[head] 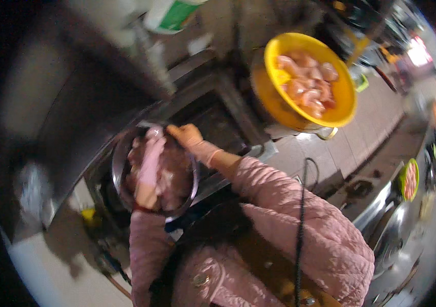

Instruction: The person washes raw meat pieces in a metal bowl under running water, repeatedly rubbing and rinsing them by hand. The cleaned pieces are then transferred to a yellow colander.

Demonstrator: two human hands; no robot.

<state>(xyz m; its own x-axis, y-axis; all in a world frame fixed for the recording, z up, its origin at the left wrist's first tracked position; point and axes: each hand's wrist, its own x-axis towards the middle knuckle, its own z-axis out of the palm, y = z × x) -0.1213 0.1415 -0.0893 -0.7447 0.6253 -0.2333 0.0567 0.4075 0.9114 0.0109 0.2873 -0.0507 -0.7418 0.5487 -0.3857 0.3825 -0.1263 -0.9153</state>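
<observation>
A round metal bowl (115, 178) holding raw meat pieces (177, 182) sits in front of me. My left hand (152, 157), in a thin pinkish glove, reaches inside over the meat. Its fingertips meet a pale piece near the far rim, but blur hides whether they grip it. My right hand (187, 137), in an orange-looking glove, holds the bowl's rim at the far right.
Beyond the bowl is a dark square metal frame (210, 111). A yellow basin (346, 96) of raw meat stands at upper right on a metal pot with a handle (327, 134). Far right, a green-rimmed bowl (416, 180) holds pale pieces. A black cable (300, 238) hangs before my right sleeve.
</observation>
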